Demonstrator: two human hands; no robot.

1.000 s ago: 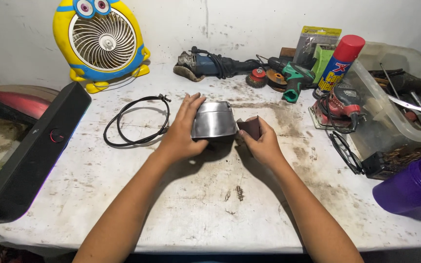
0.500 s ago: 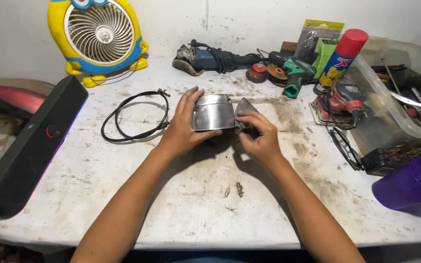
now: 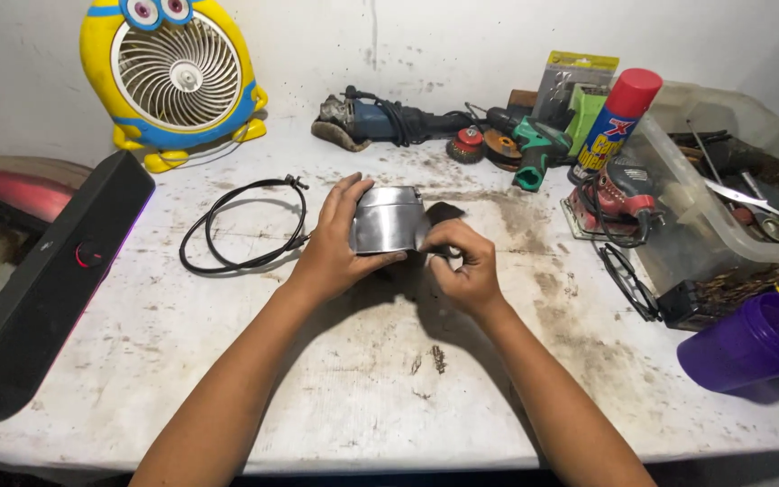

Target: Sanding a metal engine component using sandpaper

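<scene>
Rubbing a metal cup with a dark abrasive scrap, held above the bench (image 3: 227,361).

Left hand (image 3: 340,243) grips the metal cup (image 3: 389,221); right hand (image 3: 466,266) pinches the dark scrap (image 3: 444,215) at the cup's right edge — best to keep the cup braced, strokes short, fingertips clear of the rim.

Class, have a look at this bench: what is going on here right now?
A person at a dirty white workbench holds a shiny metal cylinder in the left hand. The right hand presses a small dark piece against its side. A black coiled cable lies to the left.
</scene>
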